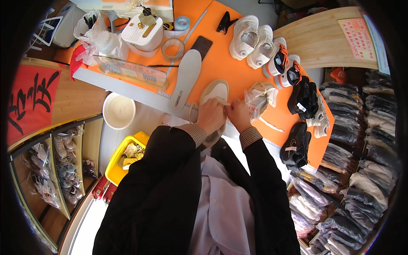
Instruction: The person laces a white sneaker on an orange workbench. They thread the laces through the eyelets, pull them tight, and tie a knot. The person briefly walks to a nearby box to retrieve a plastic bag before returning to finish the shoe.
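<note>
Step in hand, by my reading: fitting the white low-top shoe, at the orange tabletop's near edge. Left hand fingers clasp its heel; right hand fingers pinch a white strip at its side. Next calls for a steady hold, even tension.

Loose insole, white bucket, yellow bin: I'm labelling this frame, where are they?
Loose insole [185,78], head view, mid sole.
White bucket [119,111], head view, inner floor.
Yellow bin [114,166], head view, left rim.
</note>
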Tool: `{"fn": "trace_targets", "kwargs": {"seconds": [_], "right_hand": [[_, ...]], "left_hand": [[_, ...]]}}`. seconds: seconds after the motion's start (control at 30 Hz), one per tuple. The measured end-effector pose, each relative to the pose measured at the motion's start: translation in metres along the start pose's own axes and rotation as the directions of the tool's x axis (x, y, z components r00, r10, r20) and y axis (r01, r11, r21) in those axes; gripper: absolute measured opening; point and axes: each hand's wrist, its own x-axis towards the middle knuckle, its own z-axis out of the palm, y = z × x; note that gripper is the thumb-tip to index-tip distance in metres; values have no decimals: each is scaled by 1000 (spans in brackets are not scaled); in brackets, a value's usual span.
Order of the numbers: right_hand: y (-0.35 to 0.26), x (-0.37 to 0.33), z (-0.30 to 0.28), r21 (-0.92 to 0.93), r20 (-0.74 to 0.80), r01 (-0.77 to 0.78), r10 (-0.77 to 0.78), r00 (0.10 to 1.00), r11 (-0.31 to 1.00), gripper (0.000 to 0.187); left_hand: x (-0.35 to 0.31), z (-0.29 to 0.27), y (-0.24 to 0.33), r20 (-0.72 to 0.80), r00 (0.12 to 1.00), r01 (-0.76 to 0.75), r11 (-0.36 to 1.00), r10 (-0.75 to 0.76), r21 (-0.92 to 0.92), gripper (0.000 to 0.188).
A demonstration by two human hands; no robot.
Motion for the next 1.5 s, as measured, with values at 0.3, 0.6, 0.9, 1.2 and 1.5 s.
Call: {"fn": "trace_targets", "kwargs": {"seconds": [0.3,0.6,0.9,1.2,1.5], "right_hand": [[-2,-19,15,-3,-184,79,-78,980,997,18],[-15,-20,-7,328,-62,57,-39,997,943,14],[-11,-30,21,192,-253,-10,60,966,981,12],[-9,-34,37,284,-301,-102,190,934,953,13],[-15,-30,22,374,-195,-138,223,955,917,17]], "left_hand": [[10,8,-3,166,979,106,990,-120,89,17],[19,2,-5,222,971,53,984,-91,171,15],[24,-2,-7,277,952,107,990,-128,90,20],[18,-26,-6,308,940,199,969,-146,-148,18],[2,-13,-15,148,981,165,950,-129,-266,18]]}}
